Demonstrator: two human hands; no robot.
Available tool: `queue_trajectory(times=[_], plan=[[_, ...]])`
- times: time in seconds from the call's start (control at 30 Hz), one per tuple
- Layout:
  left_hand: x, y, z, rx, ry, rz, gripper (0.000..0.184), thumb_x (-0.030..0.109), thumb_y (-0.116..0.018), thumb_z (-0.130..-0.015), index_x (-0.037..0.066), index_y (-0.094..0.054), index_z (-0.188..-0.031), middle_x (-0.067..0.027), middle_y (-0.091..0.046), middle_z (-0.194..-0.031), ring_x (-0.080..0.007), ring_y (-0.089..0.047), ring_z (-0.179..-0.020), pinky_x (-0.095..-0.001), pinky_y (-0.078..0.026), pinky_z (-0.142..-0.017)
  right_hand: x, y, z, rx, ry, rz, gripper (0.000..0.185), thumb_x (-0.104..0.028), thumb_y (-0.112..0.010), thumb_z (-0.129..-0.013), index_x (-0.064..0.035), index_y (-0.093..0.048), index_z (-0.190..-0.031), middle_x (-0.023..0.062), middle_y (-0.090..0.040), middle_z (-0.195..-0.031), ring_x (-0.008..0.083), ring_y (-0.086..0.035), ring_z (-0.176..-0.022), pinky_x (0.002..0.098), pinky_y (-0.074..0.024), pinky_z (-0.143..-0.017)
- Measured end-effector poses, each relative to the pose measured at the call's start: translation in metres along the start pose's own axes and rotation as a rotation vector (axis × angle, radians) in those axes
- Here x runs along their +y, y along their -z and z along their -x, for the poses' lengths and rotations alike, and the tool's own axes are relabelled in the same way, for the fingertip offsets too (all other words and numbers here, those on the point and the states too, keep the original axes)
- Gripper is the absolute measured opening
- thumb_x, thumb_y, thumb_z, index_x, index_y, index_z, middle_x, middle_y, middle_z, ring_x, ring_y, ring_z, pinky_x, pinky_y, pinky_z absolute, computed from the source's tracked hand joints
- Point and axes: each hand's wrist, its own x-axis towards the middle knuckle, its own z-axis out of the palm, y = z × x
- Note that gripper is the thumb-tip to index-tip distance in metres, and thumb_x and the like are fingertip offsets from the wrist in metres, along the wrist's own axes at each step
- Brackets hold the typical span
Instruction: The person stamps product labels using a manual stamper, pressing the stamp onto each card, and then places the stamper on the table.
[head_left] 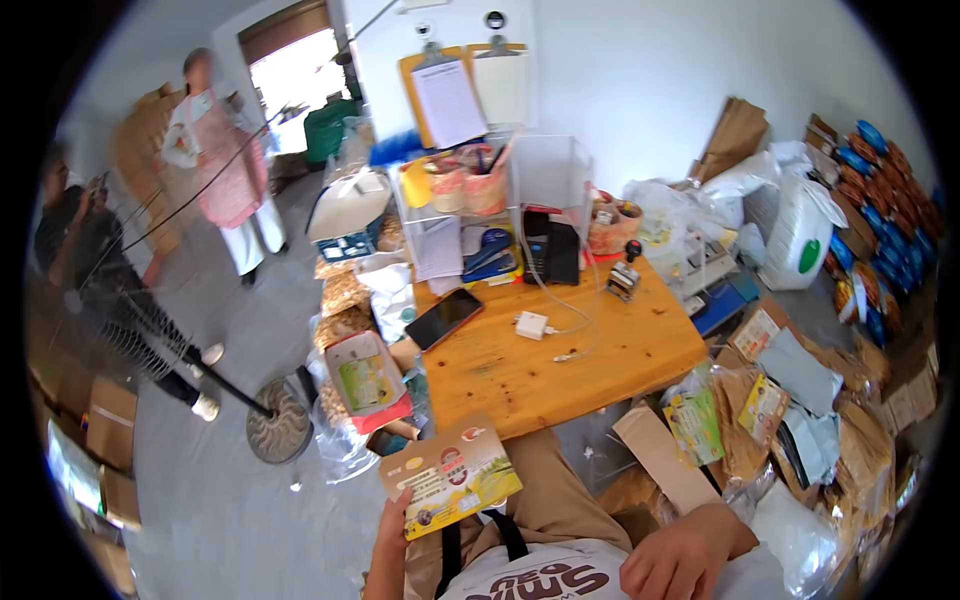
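My left hand (393, 518) is closed on the left edge of a flat printed cardboard box (470, 485), brown on top with a yellow and green picture below. The box is tilted over my lap, in front of the wooden table (560, 385). My right hand (675, 560) hangs low by my white printed shirt (545, 580), its fingers loosely bent and apart, with nothing visible in them. The lower fingertips reach the frame's edge. Left of the table, an open red and white box (372, 412) has a green and yellow packet (365, 383) inside.
On the table are a phone (444, 319), a white charger (532, 325), a stamp (624, 272) and a clear organiser (555, 165). Packages and paper bags (665, 455) crowd the right side. A fan base (279, 420) stands left; two people (225, 165) stand beyond.
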Motion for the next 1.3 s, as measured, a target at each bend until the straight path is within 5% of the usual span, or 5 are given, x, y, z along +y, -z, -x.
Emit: queue_trajectory(times=[0.47, 0.7, 0.77, 1.3], plan=[[-0.006, 0.006, -0.005, 0.021, 0.023, -0.015, 0.041, 0.02, -0.062, -0.09, -0.003, -0.05, -0.121, -0.0135, -0.064, -0.108, -0.0208, -0.067, -0.088, -0.0335, -0.055, -0.076, -0.007, 0.0, -0.024, 0.341, 0.157, 0.489, 0.014, -0.018, -0.075, -0.08, -0.0061, -0.068, -0.079, 0.005, -0.064, -0.078, 0.0225, -0.059, -0.065, 0.0345, -0.0482, -0.063], [-0.008, 0.008, -0.003, -0.011, 0.014, -0.01, 0.04, 0.019, -0.061, -0.091, -0.002, -0.05, -0.123, -0.0132, -0.064, -0.111, -0.0211, -0.066, -0.092, -0.0339, -0.055, -0.079, 0.004, 0.023, -0.02, -0.035, 0.168, 0.003, 0.017, -0.023, -0.072, -0.083, -0.0066, -0.066, -0.082, 0.0048, -0.062, -0.081, 0.024, -0.059, -0.07, 0.0375, -0.0478, -0.071], [-0.007, 0.005, -0.003, -0.016, 0.018, -0.024, 0.04, 0.019, -0.061, -0.091, -0.002, -0.05, -0.123, -0.0135, -0.063, -0.111, -0.0211, -0.066, -0.093, -0.0336, -0.055, -0.079, 0.0, 0.019, -0.028, -0.057, -0.054, 0.135, 0.023, -0.03, -0.068, -0.087, -0.008, -0.065, -0.081, 0.0043, -0.062, -0.083, 0.0245, -0.059, -0.074, 0.0395, -0.0446, -0.078], [-0.012, 0.013, -0.009, -0.007, 0.011, -0.025, 0.039, 0.019, -0.059, -0.092, -0.002, -0.049, -0.124, -0.0149, -0.063, -0.111, -0.0228, -0.066, -0.092, -0.0352, -0.056, -0.079, 0.004, 0.006, -0.024, 0.236, 0.104, 0.317, 0.024, -0.031, -0.068, -0.086, -0.0088, -0.067, -0.077, 0.0018, -0.065, -0.08, 0.0192, -0.059, -0.071, 0.039, -0.0457, -0.079]])
